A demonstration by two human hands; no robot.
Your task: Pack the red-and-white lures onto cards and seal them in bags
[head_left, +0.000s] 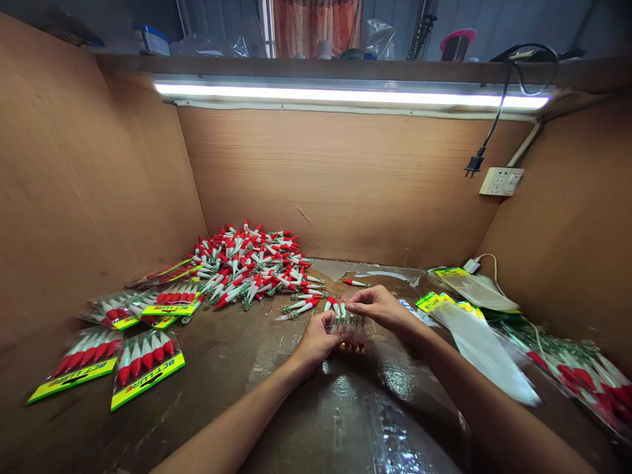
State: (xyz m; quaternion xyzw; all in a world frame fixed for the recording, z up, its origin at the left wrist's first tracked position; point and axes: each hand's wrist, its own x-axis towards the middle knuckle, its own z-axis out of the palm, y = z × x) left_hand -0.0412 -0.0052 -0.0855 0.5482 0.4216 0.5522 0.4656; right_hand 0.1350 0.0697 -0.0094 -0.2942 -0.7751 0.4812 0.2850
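Note:
My left hand (316, 339) is closed around a clear bag (351, 330) that holds several red-and-white fishing lures, just above the worktop. My right hand (378, 306) pinches the upper end of the lures (336, 307) sticking out of that bag. Both hands meet at the middle of the bench. A big loose heap of the same red-and-white lures (254, 266) lies behind and to the left of my hands. A single lure (355, 283) lies apart, just beyond my right hand.
Filled packs with yellow header cards (145, 368) lie at the left. Empty clear bags with yellow headers (474, 332) and more filled packs (587, 378) sit at the right. Wooden walls enclose the bench; a wall socket (501, 181) and a strip light (345, 95) are at the back.

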